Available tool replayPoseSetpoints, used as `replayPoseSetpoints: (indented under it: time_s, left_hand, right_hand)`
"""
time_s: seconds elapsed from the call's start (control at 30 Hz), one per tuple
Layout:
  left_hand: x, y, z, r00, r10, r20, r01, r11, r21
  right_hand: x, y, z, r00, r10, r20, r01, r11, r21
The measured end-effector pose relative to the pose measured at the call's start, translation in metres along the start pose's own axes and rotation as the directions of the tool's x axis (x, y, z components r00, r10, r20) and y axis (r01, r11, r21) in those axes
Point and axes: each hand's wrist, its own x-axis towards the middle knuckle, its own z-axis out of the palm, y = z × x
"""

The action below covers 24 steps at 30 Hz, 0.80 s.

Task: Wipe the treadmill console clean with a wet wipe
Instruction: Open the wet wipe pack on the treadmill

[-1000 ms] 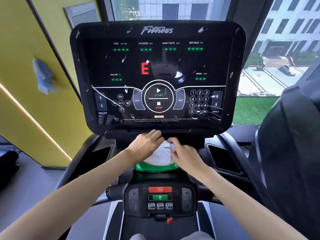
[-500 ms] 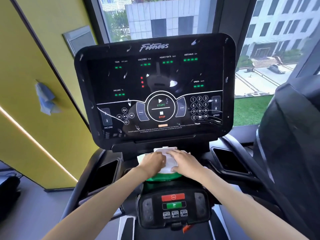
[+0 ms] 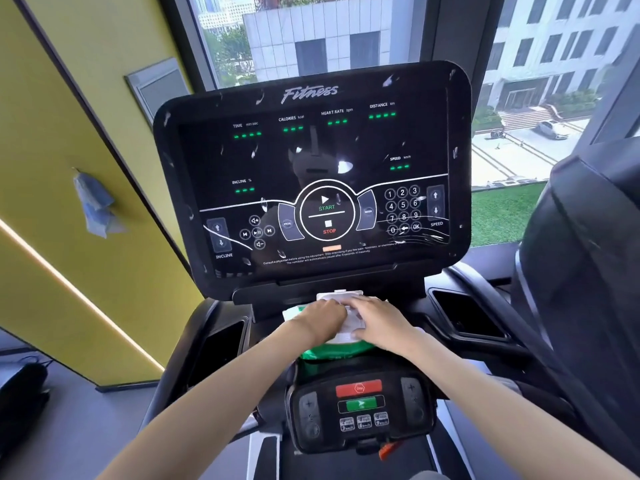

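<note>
The black treadmill console (image 3: 311, 161) stands upright ahead, its glossy face flecked with white smudges and streaks. Below it a green and white wet wipe pack (image 3: 332, 349) lies on the shelf, its white flip lid (image 3: 341, 295) open toward the console. My left hand (image 3: 320, 318) rests on the pack's left side, fingers curled at the opening. My right hand (image 3: 379, 322) lies on the right side, fingers over the white top (image 3: 353, 323). Whether a wipe is pinched between the fingers is hidden.
A lower control pad (image 3: 360, 407) with red and green buttons sits near me. Black cup holders flank the shelf at left (image 3: 221, 344) and right (image 3: 464, 313). A yellow wall (image 3: 69, 133) is left, another black machine (image 3: 588, 271) right, windows behind.
The view has tilted, so the console sits lower and more slanted in frame. Both hands stay on the pack; the flip lid now stands open behind them.
</note>
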Motion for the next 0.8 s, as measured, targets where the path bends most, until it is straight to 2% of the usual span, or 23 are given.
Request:
replayPoseSetpoints:
  time_s: [0.17,0.33,0.43,0.53,0.63,0.7,0.8]
  left_hand:
    - [0.0,-0.002,-0.002,0.994,0.036,-0.104,-0.041,0.998,-0.04]
    - [-0.002,-0.004,0.001,0.991,0.095,-0.091,-0.095,0.995,0.008]
    - [-0.003,-0.006,0.001,0.986,0.114,-0.121,-0.122,0.991,-0.062]
    - [-0.002,-0.004,0.001,0.989,0.105,-0.104,-0.111,0.992,-0.057]
    - [-0.004,-0.004,0.005,0.989,0.096,-0.109,-0.097,0.995,-0.009]
    - [-0.008,-0.009,0.007,0.982,0.153,-0.107,-0.151,0.988,0.03]
    - [-0.017,-0.015,0.004,0.956,0.273,-0.111,-0.262,0.959,0.103]
  right_hand:
    - [-0.001,0.002,-0.002,1.0,0.008,-0.016,-0.007,0.999,0.042]
    - [-0.002,0.004,-0.002,1.0,0.011,0.003,-0.011,0.991,0.131]
    - [-0.001,0.004,-0.002,1.0,0.008,0.003,-0.008,0.984,0.18]
    - [-0.001,0.003,-0.002,1.0,0.015,-0.019,-0.011,0.981,0.194]
    - [-0.002,0.003,0.0,0.998,0.012,-0.057,-0.005,0.994,0.113]
    - [-0.002,0.004,0.002,0.997,0.039,-0.064,-0.037,0.999,0.039]
    - [-0.001,0.008,0.001,0.986,0.138,-0.093,-0.135,0.99,0.03]
